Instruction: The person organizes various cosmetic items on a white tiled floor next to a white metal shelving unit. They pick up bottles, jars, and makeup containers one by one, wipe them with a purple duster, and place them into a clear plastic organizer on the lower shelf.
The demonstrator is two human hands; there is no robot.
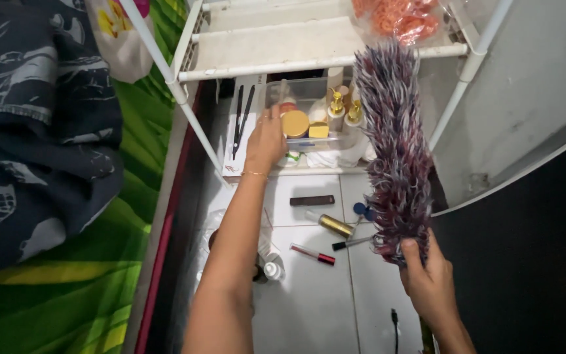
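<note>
Fingers (420,259) of right hand (430,278) clamped round base of duster (393,144), thumb pressed on front of its fluffy end. Duster upright from the fist, purple, white and dark red, tip near front rail of white rack (309,65), rising in front of right end of clear bin (316,115).

Left hand (264,141) stretched forward to the lower shelf, fingers (273,115) curled on the bin's left rim; whether gripping or only resting, cannot tell. Thin bracelet (255,174) at that wrist.

Inside bin: round gold lid (295,122) just beside the fingers, small yellow block (318,130) next to it, two pump bottles (345,111) with gold tops toward the right, pale jars behind, too crowded to make out. White cloth beneath bin.

Left of bin, white box (234,154) with black hair iron (242,118) lying on it.

Top shelf: clear bag (401,18) of orange stuff at right corner.

On tiled floor (316,308) between the arms: brown bar (312,200), gold tube (331,224), red-tipped pen (313,254), black pencil (352,243), blue cap (359,209), small white bottle (272,270).

At left, bed with green cover (106,275) and dark patterned cloth (34,124).
</note>
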